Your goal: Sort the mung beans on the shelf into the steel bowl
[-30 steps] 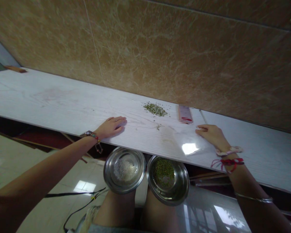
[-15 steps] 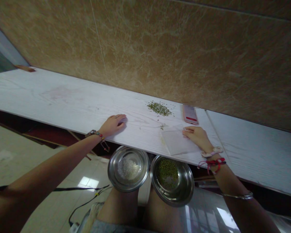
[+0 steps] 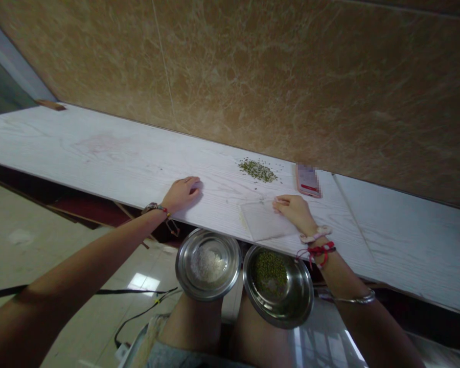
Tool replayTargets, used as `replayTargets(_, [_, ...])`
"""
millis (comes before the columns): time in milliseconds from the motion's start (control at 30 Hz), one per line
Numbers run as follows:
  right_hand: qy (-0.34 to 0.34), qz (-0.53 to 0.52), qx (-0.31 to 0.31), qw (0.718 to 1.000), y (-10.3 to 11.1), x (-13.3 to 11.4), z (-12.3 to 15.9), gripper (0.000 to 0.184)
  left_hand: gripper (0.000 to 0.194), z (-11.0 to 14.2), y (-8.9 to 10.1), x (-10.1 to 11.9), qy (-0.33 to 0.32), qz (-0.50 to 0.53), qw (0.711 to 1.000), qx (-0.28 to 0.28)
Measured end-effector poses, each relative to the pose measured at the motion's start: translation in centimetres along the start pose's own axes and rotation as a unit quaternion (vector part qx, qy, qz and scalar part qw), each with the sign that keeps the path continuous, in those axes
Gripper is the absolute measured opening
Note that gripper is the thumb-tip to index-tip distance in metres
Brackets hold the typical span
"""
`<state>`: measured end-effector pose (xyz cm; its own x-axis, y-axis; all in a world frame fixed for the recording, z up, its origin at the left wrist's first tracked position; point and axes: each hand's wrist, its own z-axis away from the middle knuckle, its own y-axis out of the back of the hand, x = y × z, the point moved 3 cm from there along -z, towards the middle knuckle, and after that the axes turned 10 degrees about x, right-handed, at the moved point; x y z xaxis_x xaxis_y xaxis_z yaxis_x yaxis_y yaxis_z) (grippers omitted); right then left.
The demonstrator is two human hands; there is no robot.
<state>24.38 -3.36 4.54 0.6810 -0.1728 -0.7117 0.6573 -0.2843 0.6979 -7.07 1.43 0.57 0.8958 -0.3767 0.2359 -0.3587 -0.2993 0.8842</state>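
Note:
My right hand (image 3: 293, 209) pinches the upper right corner of a thin whitish see-through sheet (image 3: 266, 221), which lies on the white wood-grain shelf (image 3: 111, 163) near its front edge. Some pale grains show along the sheet's left edge. Palm down on the shelf, my left hand (image 3: 182, 194) rests with fingers slightly apart and nothing in it. Beyond the sheet is a loose spread of green beans (image 3: 258, 170) mixed with pale grains. Two steel bowls sit below the shelf edge, over my knees: the left bowl (image 3: 182, 276) holds white grains like rice, the right bowl (image 3: 302, 301) green beans.
A phone (image 3: 308, 181) lies near the wall (image 3: 230, 76) behind my right hand. At the shelf's far left end is a small brown block (image 3: 50, 105). A black cable (image 3: 130, 319) runs across the tiled floor at lower left.
My right hand has moved left with the sheet. The few green beans that lay just beyond the sheet no longer show. My left hand stays on the shelf; the view has shifted slightly.

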Motion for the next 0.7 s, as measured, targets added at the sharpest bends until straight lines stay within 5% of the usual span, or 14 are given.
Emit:
replayTargets(233, [-0.016, -0.035, -0.009, 0.999, -1.1, -1.4, 0.2, 0.016, 0.040, 0.0, -0.1, -0.1, 0.007, -0.001, 1.000, 0.003])
replayTargets(533, [-0.036, -0.029, 0.011, 0.999, 1.9, -1.0, 0.1, 0.020, 0.040, 0.0, -0.2, -0.1, 0.006, 0.003, 1.000, 0.009])
replayTargets(700, [-0.027, -0.017, 0.002, 0.999, 0.4, -0.7, 0.3, 0.021, 0.039, 0.0, -0.4, -0.3, 0.006, 0.000, 1.000, 0.012])
